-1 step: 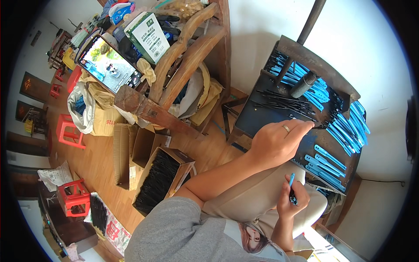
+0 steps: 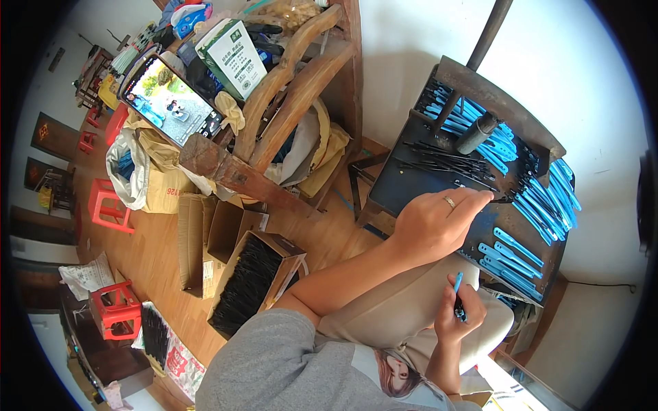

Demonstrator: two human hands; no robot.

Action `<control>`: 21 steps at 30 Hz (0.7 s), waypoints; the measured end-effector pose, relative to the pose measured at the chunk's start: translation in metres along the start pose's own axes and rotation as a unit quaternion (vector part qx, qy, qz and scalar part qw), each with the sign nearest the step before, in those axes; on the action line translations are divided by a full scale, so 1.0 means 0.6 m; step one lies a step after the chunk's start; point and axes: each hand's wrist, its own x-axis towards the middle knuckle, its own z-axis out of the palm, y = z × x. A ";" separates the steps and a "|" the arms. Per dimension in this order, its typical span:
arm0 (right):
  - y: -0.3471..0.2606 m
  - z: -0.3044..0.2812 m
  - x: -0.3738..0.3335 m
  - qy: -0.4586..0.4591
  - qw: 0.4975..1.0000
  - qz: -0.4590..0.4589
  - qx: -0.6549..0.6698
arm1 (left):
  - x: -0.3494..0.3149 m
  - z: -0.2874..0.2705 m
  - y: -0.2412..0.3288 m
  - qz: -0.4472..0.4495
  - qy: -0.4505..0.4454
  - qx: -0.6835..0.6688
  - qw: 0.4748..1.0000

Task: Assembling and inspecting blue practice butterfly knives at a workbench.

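At the dark bench, a blue strip in your right hand

Your right hand (image 2: 465, 316) is closed around the slim blue strip (image 2: 458, 279), held over your beige trousers (image 2: 377, 301) with one end poking up out of your fist. Your left hand (image 2: 435, 222) is over the bench (image 2: 401, 183), fingers bunched together, tips near the black rods (image 2: 445, 163); whether they grip anything, I cannot tell. To their right lies a bundle of blue pieces (image 2: 545, 211) with black ends, and nearer you, loose blue strips (image 2: 510, 263).
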 end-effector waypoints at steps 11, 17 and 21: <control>0.002 0.003 0.000 -0.003 1.000 -0.006 -0.004 | -0.001 -0.001 -0.001 0.003 0.007 -0.006 1.000; 0.003 0.000 0.001 -0.003 1.000 -0.006 -0.004 | 0.001 0.000 0.001 0.000 -0.001 -0.005 1.000; 0.003 0.001 0.000 -0.003 1.000 -0.009 -0.002 | 0.000 -0.001 0.000 0.002 -0.001 -0.005 1.000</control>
